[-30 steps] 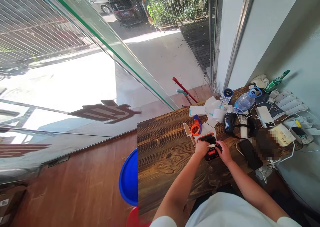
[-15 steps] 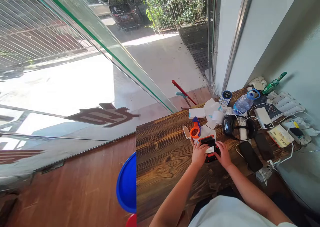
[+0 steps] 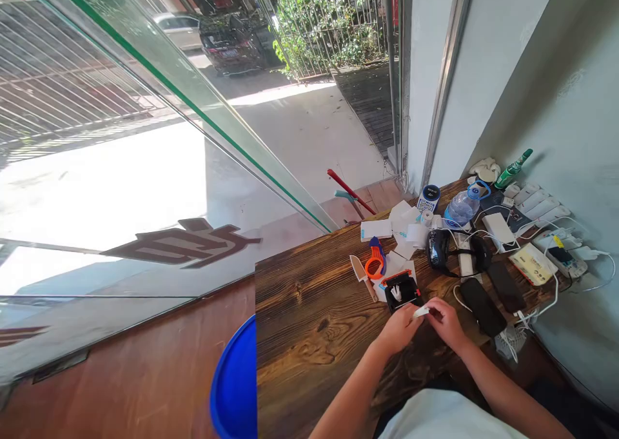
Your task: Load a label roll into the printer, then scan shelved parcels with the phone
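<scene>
In front of me, just over the near side of the table, my left hand (image 3: 399,329) and my right hand (image 3: 445,324) are close together with fingers closed. Between their fingertips is a small white paper strip (image 3: 420,311), pinched from both sides. Right behind my left hand lies an open black case with orange trim (image 3: 402,292); a small white piece (image 3: 396,292) sits inside it. A knife (image 3: 358,269) with a wooden handle and an orange and blue tape cutter (image 3: 376,260) lie to the left of the case, partly over white papers.
Farther back are a white box (image 3: 376,230), a black headset (image 3: 438,251), a large water bottle (image 3: 461,208) and a green bottle (image 3: 513,169). Dark phones (image 3: 482,307) and white cables lie on the right. A glass door (image 3: 232,123) and a blue stool (image 3: 236,381) stand left.
Both hands have come away from the black and orange case, toward me and to the right, with the white paper strip between their fingers. The case's inside is now uncovered. The view has shifted slightly.
</scene>
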A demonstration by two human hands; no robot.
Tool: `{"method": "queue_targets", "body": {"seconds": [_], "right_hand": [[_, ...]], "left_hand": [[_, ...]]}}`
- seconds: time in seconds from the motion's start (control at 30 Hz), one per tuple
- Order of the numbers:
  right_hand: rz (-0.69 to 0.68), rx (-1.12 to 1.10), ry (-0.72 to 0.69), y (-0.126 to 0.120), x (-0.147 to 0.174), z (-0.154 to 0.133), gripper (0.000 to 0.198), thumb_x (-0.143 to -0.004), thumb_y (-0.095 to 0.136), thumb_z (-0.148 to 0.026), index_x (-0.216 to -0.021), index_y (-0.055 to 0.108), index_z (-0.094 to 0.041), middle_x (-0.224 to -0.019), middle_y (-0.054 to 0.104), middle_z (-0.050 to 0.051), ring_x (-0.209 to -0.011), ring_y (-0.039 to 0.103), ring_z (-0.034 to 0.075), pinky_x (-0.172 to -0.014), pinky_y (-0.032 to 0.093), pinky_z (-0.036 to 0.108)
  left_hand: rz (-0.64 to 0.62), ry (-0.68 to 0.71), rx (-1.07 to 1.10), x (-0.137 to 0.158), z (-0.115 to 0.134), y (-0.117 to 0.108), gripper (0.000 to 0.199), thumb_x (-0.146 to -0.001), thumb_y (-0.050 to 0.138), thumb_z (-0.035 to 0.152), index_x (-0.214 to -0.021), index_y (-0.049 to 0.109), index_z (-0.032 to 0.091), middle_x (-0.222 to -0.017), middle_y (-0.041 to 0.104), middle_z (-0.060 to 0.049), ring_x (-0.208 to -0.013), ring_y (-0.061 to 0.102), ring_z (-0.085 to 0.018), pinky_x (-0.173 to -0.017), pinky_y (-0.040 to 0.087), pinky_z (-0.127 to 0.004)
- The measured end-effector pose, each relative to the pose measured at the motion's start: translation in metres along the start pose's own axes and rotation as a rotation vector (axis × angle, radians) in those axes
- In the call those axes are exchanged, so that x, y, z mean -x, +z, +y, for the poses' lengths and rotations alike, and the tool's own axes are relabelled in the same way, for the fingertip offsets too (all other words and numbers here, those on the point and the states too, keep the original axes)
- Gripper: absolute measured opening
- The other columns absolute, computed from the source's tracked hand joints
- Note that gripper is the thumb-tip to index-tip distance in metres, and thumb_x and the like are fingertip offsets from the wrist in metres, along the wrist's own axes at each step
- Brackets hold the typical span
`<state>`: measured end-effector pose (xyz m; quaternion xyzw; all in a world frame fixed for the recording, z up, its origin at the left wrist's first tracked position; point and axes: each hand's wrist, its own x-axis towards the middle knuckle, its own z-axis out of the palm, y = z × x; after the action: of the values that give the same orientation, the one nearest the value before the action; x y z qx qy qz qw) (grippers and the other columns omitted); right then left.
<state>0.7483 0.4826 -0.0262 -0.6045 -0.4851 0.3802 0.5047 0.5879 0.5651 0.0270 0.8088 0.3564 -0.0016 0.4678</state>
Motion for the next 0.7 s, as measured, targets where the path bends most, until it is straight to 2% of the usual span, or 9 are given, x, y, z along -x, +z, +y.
{"method": "queue_targets", "body": {"seconds": [0.1, 0.2, 0.27, 0.33, 0.4, 0.5, 0.6, 0.7], "right_hand": [[0.109, -0.072, 0.088, 0.008, -0.01, -0.005, 0.039, -0.09, 0.067, -0.055, -0.098, 0.071, -0.017, -0.079, 0.071, 0.002, -0.069, 0.067, 0.017, -0.063, 0.057, 0.033], [0.262, -0.122, 0.158, 0.013, -0.02, -0.002, 0.049, -0.09, 0.064, -0.059, -0.113, 0.068, -0.016, -0.083, 0.072, 0.004, -0.07, 0.068, 0.018, -0.067, 0.059, 0.035], [0.347, -0.138, 0.187, 0.008, -0.02, 0.002, 0.048, -0.091, 0.063, -0.06, -0.11, 0.068, -0.016, -0.084, 0.072, 0.004, -0.073, 0.069, 0.018, -0.071, 0.06, 0.037], [0.406, -0.147, 0.212, -0.007, -0.018, 0.007, 0.045, -0.09, 0.065, -0.059, -0.105, 0.069, -0.017, -0.085, 0.072, 0.004, -0.074, 0.069, 0.018, -0.072, 0.06, 0.038], [0.459, -0.148, 0.237, -0.032, -0.015, 0.015, 0.043, -0.089, 0.067, -0.058, -0.101, 0.07, -0.017, -0.084, 0.072, 0.003, -0.073, 0.068, 0.018, -0.071, 0.059, 0.037], [0.55, -0.13, 0.272, -0.084, -0.021, 0.03, 0.039, -0.089, 0.069, -0.055, -0.095, 0.069, -0.016, -0.081, 0.072, 0.002, -0.071, 0.068, 0.017, -0.067, 0.058, 0.035], [0.627, -0.082, 0.291, -0.141, -0.042, 0.048, 0.034, -0.092, 0.067, -0.05, -0.091, 0.068, -0.016, -0.08, 0.071, 0.001, -0.069, 0.067, 0.016, -0.066, 0.057, 0.034], [0.647, -0.02, 0.28, -0.19, -0.073, 0.065, 0.031, -0.095, 0.066, -0.046, -0.093, 0.068, -0.016, -0.082, 0.07, 0.001, -0.071, 0.067, 0.016, -0.069, 0.058, 0.034]], "left_hand": [[0.036, -0.055, -0.049, -0.017, 0.0, -0.026, 0.032, -0.103, 0.043, 0.031, -0.086, 0.067, 0.017, -0.092, 0.069, -0.006, -0.087, 0.064, -0.018, -0.081, 0.047, -0.026], [0.164, -0.199, -0.112, -0.049, -0.01, -0.059, 0.03, -0.103, 0.039, 0.025, -0.102, 0.067, 0.014, -0.107, 0.069, -0.014, -0.102, 0.064, -0.024, -0.089, 0.046, -0.032], [0.231, -0.299, -0.131, -0.075, -0.018, -0.079, 0.027, -0.101, 0.042, 0.019, -0.117, 0.063, 0.014, -0.115, 0.068, -0.016, -0.109, 0.063, -0.025, -0.092, 0.045, -0.034], [0.26, -0.391, -0.13, -0.1, -0.026, -0.092, 0.026, -0.101, 0.045, 0.019, -0.121, 0.061, 0.015, -0.115, 0.068, -0.014, -0.108, 0.064, -0.024, -0.093, 0.048, -0.036], [0.266, -0.483, -0.111, -0.12, -0.031, -0.098, 0.023, -0.102, 0.05, 0.027, -0.114, 0.064, 0.013, -0.109, 0.069, -0.01, -0.102, 0.066, -0.022, -0.092, 0.052, -0.04], [0.278, -0.6, -0.051, -0.142, -0.035, -0.099, 0.025, -0.1, 0.057, 0.036, -0.106, 0.065, 0.013, -0.102, 0.069, -0.006, -0.091, 0.067, -0.019, -0.085, 0.056, -0.039], [0.323, -0.676, 0.008, -0.158, -0.038, -0.096, 0.025, -0.099, 0.06, 0.037, -0.106, 0.065, 0.013, -0.1, 0.068, -0.005, -0.086, 0.066, -0.017, -0.079, 0.057, -0.035], [0.414, -0.752, 0.018, -0.172, -0.039, -0.093, 0.029, -0.098, 0.061, 0.041, -0.108, 0.064, 0.014, -0.1, 0.066, -0.005, -0.084, 0.065, -0.017, -0.076, 0.057, -0.035]]}}
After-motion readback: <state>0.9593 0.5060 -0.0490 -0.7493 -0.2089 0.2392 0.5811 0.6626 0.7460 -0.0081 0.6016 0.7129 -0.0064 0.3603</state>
